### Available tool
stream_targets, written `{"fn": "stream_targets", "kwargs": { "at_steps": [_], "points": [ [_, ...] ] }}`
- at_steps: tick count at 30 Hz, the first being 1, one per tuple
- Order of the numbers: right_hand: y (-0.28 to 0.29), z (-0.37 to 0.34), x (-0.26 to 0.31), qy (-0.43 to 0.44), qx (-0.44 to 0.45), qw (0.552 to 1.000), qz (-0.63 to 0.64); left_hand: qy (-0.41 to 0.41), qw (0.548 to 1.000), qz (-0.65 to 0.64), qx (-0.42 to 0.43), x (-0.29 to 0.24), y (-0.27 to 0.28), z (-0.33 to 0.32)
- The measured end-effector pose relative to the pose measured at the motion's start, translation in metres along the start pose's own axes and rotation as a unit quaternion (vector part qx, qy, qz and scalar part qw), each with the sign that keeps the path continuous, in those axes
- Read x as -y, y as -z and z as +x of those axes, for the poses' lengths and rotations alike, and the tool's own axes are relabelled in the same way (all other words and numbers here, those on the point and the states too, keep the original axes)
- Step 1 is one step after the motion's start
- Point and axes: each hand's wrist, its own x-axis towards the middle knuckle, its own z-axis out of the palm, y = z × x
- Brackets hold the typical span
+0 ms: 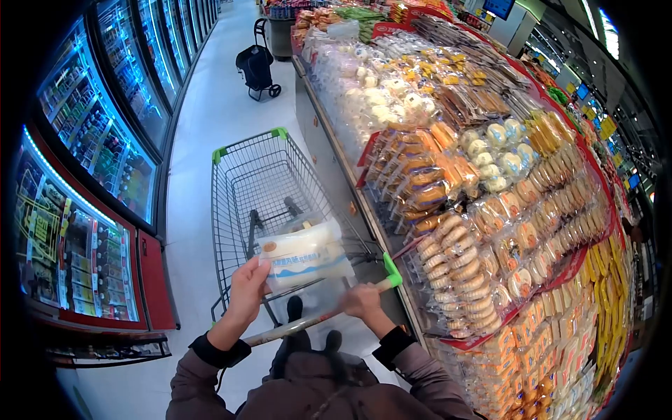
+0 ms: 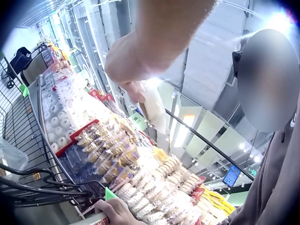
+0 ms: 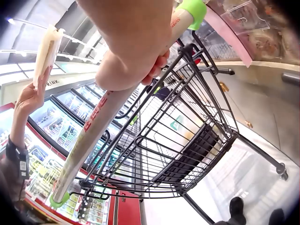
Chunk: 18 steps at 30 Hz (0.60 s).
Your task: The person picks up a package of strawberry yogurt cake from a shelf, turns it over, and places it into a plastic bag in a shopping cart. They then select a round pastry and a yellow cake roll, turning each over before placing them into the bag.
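Observation:
My left hand (image 1: pixel 250 288) holds a flat white food pack (image 1: pixel 304 260) with blue printing and a clear wrapper, pinching its left edge above the rear of the shopping cart (image 1: pixel 215 203). In the right wrist view the pack (image 3: pixel 47 55) is seen from its narrow side, raised in the left hand (image 3: pixel 32 98). My right hand (image 1: pixel 362 301) grips the cart handle (image 1: pixel 297 327) near its green right end. The right wrist view shows those fingers (image 3: pixel 154 70) curled round the bar. A white bag with a green mark (image 3: pixel 179 125) lies inside the cart.
A sloping display of packaged buns and pastries (image 1: pixel 458 273) runs along the right, close beside the cart. Glass-door fridges (image 1: pixel 98 140) line the left. Ahead in the aisle stands a black wheeled shopping trolley (image 1: pixel 255 68).

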Motion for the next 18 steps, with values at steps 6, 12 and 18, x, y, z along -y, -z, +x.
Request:
{"fn": "stream_targets", "kwargs": {
  "at_steps": [6, 12, 18],
  "points": [
    [0.004, 0.067, 0.004, -0.012, -0.023, 1.0, 0.004, -0.003, 1.0, 0.001, 0.002, -0.032, 0.041, 0.056],
    [-0.008, 0.123, 0.0, 0.017, -0.082, 0.996, 0.011, 0.003, 1.0, -0.002, 0.001, -0.057, 0.078, 0.097],
    [-0.016, 0.157, -0.01, -0.018, -0.067, 0.997, 0.017, 0.025, 1.0, 0.008, -0.007, -0.067, 0.094, 0.134]
  ]
}}
